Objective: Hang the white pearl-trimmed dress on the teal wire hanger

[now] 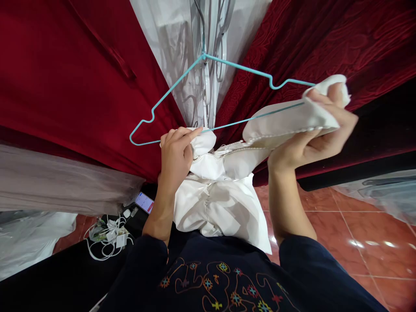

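Observation:
A light blue wire hanger (238, 66) hangs from a hook in the upper middle. A white garment with beaded edges (224, 203) drapes below it, against the dark shirt. My left hand (178, 149) is closed on the garment's left part, beside the hanger's bottom bar. On the right, my right hand (320, 128) grips a beaded white strap of the garment, pulled around the hanger's right end, which the cloth hides. The bottom bar runs across the strap's pale surface.
Red curtains (74, 73) flank white cloth (169, 39) and white hangers (222, 56). At lower left, a phone (144, 202) and tangled white cables (112, 236) lie on a black surface (58, 273). Red floor tiles (354, 225) show at right.

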The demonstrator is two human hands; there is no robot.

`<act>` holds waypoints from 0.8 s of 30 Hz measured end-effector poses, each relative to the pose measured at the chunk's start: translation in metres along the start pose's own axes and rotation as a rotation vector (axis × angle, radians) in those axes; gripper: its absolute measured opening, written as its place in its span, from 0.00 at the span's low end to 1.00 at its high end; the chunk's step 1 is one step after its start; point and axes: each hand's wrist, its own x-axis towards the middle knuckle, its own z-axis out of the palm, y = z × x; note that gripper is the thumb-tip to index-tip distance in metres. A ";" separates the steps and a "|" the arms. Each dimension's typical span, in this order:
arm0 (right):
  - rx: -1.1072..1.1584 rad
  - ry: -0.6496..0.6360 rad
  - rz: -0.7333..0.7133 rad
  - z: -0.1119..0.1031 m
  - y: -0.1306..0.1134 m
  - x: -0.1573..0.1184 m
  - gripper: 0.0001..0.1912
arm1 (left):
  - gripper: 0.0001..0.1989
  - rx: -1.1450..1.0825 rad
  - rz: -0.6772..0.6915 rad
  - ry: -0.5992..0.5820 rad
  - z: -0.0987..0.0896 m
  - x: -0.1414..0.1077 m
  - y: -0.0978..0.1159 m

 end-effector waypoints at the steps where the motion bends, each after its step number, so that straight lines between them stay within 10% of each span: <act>1: 0.029 -0.070 0.022 0.008 -0.011 -0.003 0.18 | 0.25 -0.012 -0.001 0.001 0.000 0.000 0.000; 8: -0.069 -0.903 0.168 0.038 -0.025 -0.038 0.18 | 0.26 0.009 0.013 0.005 0.000 -0.002 -0.003; 13: -0.201 -0.885 0.116 0.046 -0.022 -0.042 0.17 | 0.27 0.002 0.126 0.097 0.010 -0.011 -0.010; 16: -0.172 -0.886 0.102 0.048 -0.025 -0.042 0.17 | 0.17 -0.036 0.165 0.375 0.022 -0.030 -0.020; 19: -0.172 -0.903 0.108 0.049 -0.025 -0.041 0.18 | 0.09 0.020 0.047 0.676 0.026 -0.053 -0.035; 24: -0.196 -0.938 0.096 0.045 -0.024 -0.036 0.17 | 0.07 -0.002 -0.165 0.860 0.001 -0.063 -0.067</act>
